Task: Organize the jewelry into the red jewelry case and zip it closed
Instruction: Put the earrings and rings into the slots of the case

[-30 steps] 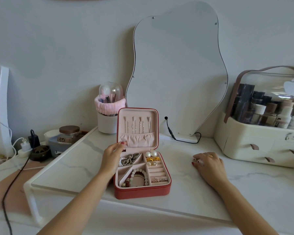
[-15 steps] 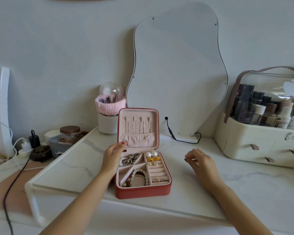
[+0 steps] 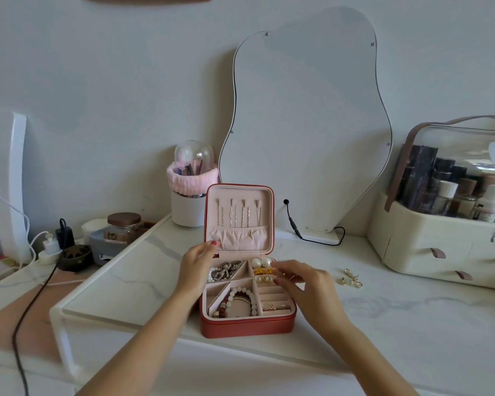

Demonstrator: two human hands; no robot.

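Observation:
The red jewelry case point(image 3: 247, 327) lies open on the white marble shelf, its pink lid point(image 3: 239, 215) upright with several silver chains hanging in it. The tray holds pearl earrings point(image 3: 260, 262), a bead bracelet point(image 3: 242, 294), a silver chain heap point(image 3: 226, 270) and rings. My left hand point(image 3: 196, 267) grips the case's left side at the lid's lower corner. My right hand point(image 3: 300, 284) hovers over the right-hand compartments, fingertips pinched on a small earring that barely shows. Several gold earrings point(image 3: 350, 281) lie loose on the shelf to the right.
A wavy mirror point(image 3: 306, 124) leans on the wall behind the case, its black cable point(image 3: 295, 227) trailing. A brush holder with a pink band point(image 3: 190, 195) stands back left. A cream cosmetics organizer point(image 3: 440, 244) fills the right. Chargers, a jar and cords sit lower left.
My right hand has lifted off the shelf at the right, uncovering the loose earrings, and moved left over the case with pinched fingers. My left hand has stayed on the case.

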